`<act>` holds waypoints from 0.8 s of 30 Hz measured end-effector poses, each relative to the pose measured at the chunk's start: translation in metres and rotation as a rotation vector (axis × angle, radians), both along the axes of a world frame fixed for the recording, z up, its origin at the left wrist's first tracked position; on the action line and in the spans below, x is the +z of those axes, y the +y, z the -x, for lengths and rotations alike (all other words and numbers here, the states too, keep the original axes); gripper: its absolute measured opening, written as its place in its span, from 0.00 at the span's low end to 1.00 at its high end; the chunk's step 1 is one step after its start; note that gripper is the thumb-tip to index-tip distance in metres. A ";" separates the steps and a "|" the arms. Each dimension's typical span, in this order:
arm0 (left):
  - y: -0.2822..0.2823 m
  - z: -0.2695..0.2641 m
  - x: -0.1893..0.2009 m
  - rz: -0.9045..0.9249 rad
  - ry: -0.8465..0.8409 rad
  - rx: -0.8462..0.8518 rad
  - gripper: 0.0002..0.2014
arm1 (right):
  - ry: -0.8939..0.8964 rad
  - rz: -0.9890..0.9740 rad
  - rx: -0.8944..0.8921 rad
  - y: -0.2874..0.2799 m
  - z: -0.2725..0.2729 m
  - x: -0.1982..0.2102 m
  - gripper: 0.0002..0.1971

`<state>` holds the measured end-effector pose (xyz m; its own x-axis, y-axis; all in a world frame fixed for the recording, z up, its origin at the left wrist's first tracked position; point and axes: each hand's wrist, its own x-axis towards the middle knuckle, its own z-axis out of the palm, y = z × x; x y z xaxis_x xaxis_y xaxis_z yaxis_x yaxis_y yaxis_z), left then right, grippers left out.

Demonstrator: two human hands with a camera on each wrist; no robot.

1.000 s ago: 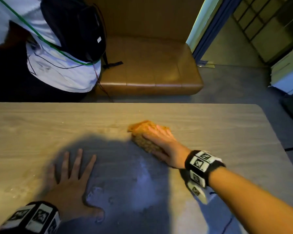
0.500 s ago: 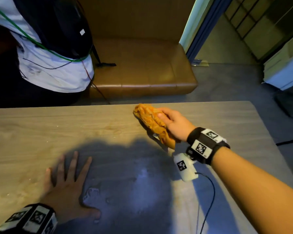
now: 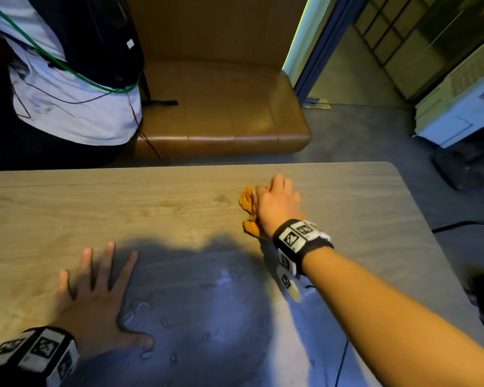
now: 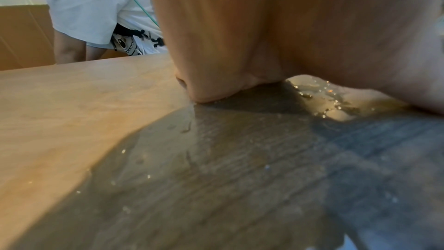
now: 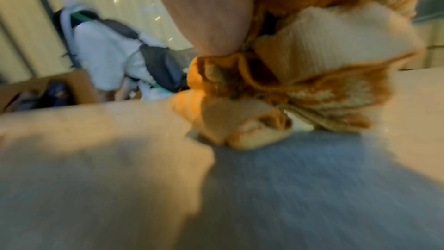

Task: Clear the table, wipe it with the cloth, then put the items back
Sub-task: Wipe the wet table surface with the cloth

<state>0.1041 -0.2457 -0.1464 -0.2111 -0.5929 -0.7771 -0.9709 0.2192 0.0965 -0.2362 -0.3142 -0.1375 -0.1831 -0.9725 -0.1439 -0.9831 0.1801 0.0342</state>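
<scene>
Wiping step in progress. The right hand presses the bunched orange cloth onto the table, far side. The left hand lies flat, fingers spread. Next stroke should cover the droplets nearby.

The head camera looks forward and down from above the table's near edge, taking in both hands. The left wrist camera sits low, close to the wet tabletop, facing along the left hand toward the far side. The right wrist camera, blurred, looks along the right hand at the cloth. All three share the tabletop.
</scene>
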 end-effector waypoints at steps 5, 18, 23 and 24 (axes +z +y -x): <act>0.000 0.003 0.005 -0.008 0.020 0.033 0.82 | 0.015 -0.147 0.190 0.036 0.010 0.001 0.51; 0.006 -0.020 -0.034 0.164 0.112 0.011 0.80 | -0.391 0.127 -0.008 -0.080 0.039 0.008 0.20; -0.001 -0.010 -0.025 0.113 0.087 -0.024 0.82 | -0.283 -0.016 0.214 -0.082 0.029 0.001 0.20; -0.001 -0.008 -0.020 0.045 0.061 0.004 0.82 | -0.307 -0.034 0.250 -0.072 0.030 0.003 0.22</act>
<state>0.1116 -0.2471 -0.1663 -0.2545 -0.6276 -0.7357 -0.9645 0.2204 0.1456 -0.2658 -0.3866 -0.1345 0.1151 -0.9754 -0.1882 -0.9620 -0.0622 -0.2659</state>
